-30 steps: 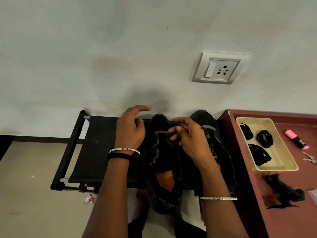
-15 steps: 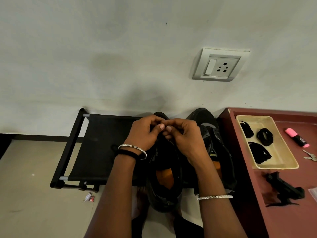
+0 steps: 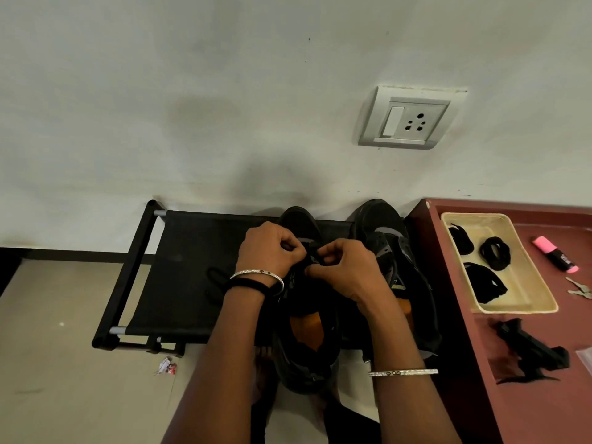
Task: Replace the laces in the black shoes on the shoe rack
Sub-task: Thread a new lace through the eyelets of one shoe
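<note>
Since a second ago my left hand [image 3: 267,248] has come off the rack fabric and closed in on my right hand [image 3: 347,272], so the two now meet over the lacing of the nearer shoe. Closest to me, that black shoe [image 3: 307,357] overhangs the front edge of the shoe rack [image 3: 128,277], heel toward me and orange insole showing, which I judge keeps the eyelets within easy reach. Both hands have their fingers curled tight, thumbs against fingertips, pinching what I take to be the black lace [image 3: 312,255] near the tongue; black on black, and with my knuckles covering it, I cannot tell which eyelet it passes through or whether I am pulling it out or threading it in. Just left of my wrist a dark cord [image 3: 214,281] lies looped on the fabric, its ends lost under my arm. The second shoe [image 3: 386,232] stands beside the first, toe to the wall, its rear half hidden by my right forearm. On the maroon table [image 3: 544,411] to the right, a cream tray [image 3: 480,216] holds coiled laces [image 3: 495,253], probably kept there to stay within arm's reach, with a pink highlighter [image 3: 555,254] and keys [image 3: 579,288] beyond it, the keys cut by the frame edge. Farthest off, a wall socket [image 3: 408,118] sits above
</note>
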